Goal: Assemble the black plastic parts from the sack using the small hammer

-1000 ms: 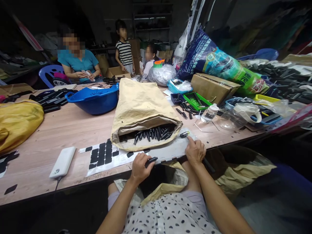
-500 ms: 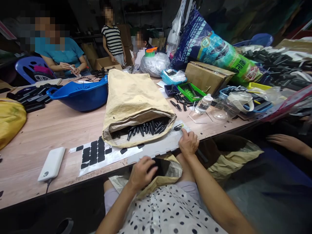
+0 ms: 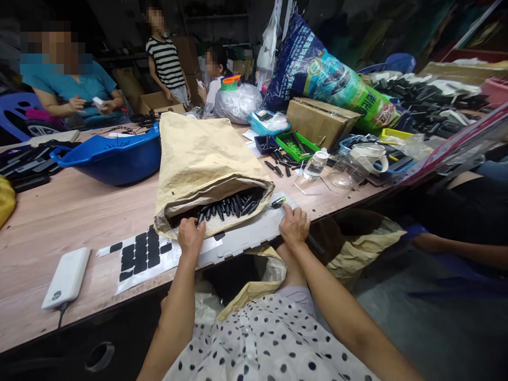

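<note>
- My left hand point(image 3: 191, 236), half-curled, pinches a black part point(image 3: 200, 218) at the sack point(image 3: 202, 151).
- Right of the sack, my right hand point(image 3: 294, 225) curls by a yellow-tipped piece point(image 3: 278, 202); I can't tell its grip.

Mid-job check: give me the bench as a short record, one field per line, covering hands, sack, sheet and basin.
left hand: at the sack's mouth, fingertips by a black piece; grip unclear
right hand: fingertips at a small dark piece with a yellowish end
sack: lying down, mouth open, black pieces inside
white sheet: black patches on it, left of the sack's mouth
basin: blue, beside the sack
</note>
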Demonstrator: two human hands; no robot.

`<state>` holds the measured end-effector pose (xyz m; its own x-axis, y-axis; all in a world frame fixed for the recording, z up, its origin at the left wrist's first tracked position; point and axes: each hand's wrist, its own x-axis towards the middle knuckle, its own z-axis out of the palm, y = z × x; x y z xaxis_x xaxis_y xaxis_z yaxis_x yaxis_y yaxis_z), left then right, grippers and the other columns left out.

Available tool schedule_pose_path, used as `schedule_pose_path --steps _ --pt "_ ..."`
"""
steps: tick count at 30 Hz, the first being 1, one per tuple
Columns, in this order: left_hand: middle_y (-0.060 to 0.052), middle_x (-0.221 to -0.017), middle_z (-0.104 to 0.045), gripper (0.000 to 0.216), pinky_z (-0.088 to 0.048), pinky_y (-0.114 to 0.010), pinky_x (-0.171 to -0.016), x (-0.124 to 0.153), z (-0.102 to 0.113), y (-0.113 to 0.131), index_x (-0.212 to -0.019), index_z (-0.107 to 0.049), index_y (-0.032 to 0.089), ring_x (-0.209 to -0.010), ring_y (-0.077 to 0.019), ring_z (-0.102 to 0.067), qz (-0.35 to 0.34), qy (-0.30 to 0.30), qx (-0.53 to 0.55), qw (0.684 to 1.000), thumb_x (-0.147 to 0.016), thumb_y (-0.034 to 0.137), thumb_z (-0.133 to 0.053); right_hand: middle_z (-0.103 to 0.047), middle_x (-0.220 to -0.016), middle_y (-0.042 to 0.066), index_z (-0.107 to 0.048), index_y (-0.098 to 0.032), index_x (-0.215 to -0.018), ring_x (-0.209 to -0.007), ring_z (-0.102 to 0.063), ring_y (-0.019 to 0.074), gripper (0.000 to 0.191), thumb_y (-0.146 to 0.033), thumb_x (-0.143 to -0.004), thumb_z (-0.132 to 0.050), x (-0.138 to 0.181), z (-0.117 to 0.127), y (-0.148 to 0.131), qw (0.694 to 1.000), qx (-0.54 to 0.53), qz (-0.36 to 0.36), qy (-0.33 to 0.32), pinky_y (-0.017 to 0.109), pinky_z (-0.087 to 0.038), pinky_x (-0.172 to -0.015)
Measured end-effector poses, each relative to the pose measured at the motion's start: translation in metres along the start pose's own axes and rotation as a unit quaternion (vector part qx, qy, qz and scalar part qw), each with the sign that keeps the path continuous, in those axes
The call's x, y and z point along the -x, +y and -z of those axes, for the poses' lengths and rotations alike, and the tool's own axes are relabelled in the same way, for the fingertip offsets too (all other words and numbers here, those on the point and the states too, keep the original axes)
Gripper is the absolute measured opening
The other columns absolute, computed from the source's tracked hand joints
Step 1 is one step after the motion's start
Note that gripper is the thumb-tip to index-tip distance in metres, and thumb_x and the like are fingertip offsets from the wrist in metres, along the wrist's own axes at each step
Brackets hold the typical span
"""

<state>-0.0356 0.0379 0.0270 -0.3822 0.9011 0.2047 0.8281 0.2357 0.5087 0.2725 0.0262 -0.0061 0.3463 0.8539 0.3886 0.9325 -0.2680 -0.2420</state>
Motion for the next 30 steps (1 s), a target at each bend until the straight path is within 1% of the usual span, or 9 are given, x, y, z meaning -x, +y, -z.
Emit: schedule_pose_path --steps 3,5,11,14,17,20,23,26,30 --pt "-0.011 -0.092 -0.063 0.018 -0.048 -0.046 -0.091 0.023 0.016 -0.006 -0.090 -0.071 0.020 -0.095 -0.0313 -0.059 -0.050 0.073 0.005 0.996 -0.086 0.033 -0.060 -0.056 -0.095 0.012 -0.067 -0.021 -0.127 -0.089 -0.045 0.0264 0.041 -0.020 -0.093 -0.045 0.001 -0.001 0.000 1.000 0.004 -0.002 0.002 0.036 -0.030 -0.072" --pt "-0.011 -0.094 -0.066 0.021 -0.046 -0.046 -0.094 0.041 0.023 -0.006 -0.096 -0.070 0.020 -0.097 -0.0304 -0.059 -0.095 0.076 0.021 0.992 -0.089 0.035 -0.058 -0.056 -0.095 0.012 -0.068 -0.021 -0.126 -0.089 -0.046 0.0264 0.040 -0.020 -0.093 -0.045 0.001 -0.001 0.000 1.000 0.006 0.001 0.008 0.036 -0.030 -0.072" --pt "-0.005 -0.092 -0.071 0.014 -0.045 -0.038 -0.090 0.069 0.008 0.006 -0.097 -0.073 0.026 -0.093 -0.0245 -0.061 -0.217 -0.111 0.077 0.967 -0.087 0.026 -0.064 -0.058 -0.099 0.013 -0.066 -0.021 -0.127 -0.092 -0.050 0.0266 0.041 -0.017 -0.092 -0.046 -0.009 0.006 0.006 0.999 0.002 0.019 -0.043 0.035 -0.035 -0.074" --pt "-0.005 -0.091 -0.070 0.016 -0.045 -0.036 -0.087 0.068 -0.002 0.006 -0.099 -0.075 0.025 -0.093 -0.0242 -0.060 -0.213 -0.131 0.078 0.965 -0.085 0.026 -0.066 -0.062 -0.100 0.013 -0.066 -0.021 -0.127 -0.093 -0.054 0.0263 0.044 -0.013 -0.091 -0.042 -0.014 0.018 0.010 0.997 -0.038 -0.010 -0.069 0.035 -0.040 -0.077" --pt "-0.004 -0.094 -0.070 0.020 -0.044 -0.036 -0.088 0.068 -0.004 0.006 -0.102 -0.075 0.027 -0.096 -0.0247 -0.059 -0.198 -0.134 0.080 0.968 -0.083 0.029 -0.071 -0.065 -0.105 0.014 -0.062 -0.017 -0.130 -0.098 -0.058 0.0265 0.044 -0.017 -0.093 -0.039 -0.005 0.033 0.005 0.990 -0.132 -0.039 -0.033 0.037 -0.046 -0.084" --pt "-0.004 -0.092 -0.070 0.020 -0.042 -0.036 -0.087 0.068 -0.004 0.009 -0.100 -0.076 0.028 -0.098 -0.0254 -0.057 -0.174 -0.138 0.074 0.972 -0.080 0.030 -0.076 -0.067 -0.115 0.014 -0.061 -0.016 -0.131 -0.107 -0.061 0.0249 0.043 -0.021 -0.095 -0.038 0.020 0.046 -0.011 0.968 -0.251 0.025 -0.016 0.037 -0.050 -0.093" --pt "-0.003 -0.090 -0.070 0.013 -0.041 -0.036 -0.086 0.067 -0.006 0.014 -0.093 -0.076 0.029 -0.097 -0.0254 -0.057 -0.145 -0.143 0.065 0.977 -0.079 0.029 -0.076 -0.069 -0.116 0.011 -0.062 -0.020 -0.129 -0.108 -0.063 0.0223 0.040 -0.023 -0.097 -0.040 0.051 0.053 -0.034 0.936 -0.327 0.121 -0.053 0.037 -0.052 -0.096" --pt "-0.002 -0.089 -0.071 0.011 -0.040 -0.036 -0.086 0.065 -0.008 0.016 -0.091 -0.077 0.030 -0.096 -0.0248 -0.056 -0.139 -0.148 0.068 0.977 -0.080 0.028 -0.076 -0.071 -0.111 0.009 -0.063 -0.023 -0.130 -0.103 -0.065 0.0207 0.040 -0.021 -0.098 -0.039 0.074 0.054 -0.053 0.913 -0.352 0.180 -0.095 0.034 -0.054 -0.093" --pt "-0.002 -0.089 -0.070 0.013 -0.039 -0.037 -0.087 0.065 -0.008 0.017 -0.092 -0.078 0.031 -0.096 -0.0246 -0.056 -0.138 -0.154 0.075 0.975 -0.079 0.027 -0.076 -0.070 -0.101 0.008 -0.063 -0.024 -0.133 -0.093 -0.064 0.0200 0.044 -0.018 -0.099 -0.038 0.085 0.055 -0.067 0.912 -0.325 0.221 -0.119 0.031 -0.055 -0.085"
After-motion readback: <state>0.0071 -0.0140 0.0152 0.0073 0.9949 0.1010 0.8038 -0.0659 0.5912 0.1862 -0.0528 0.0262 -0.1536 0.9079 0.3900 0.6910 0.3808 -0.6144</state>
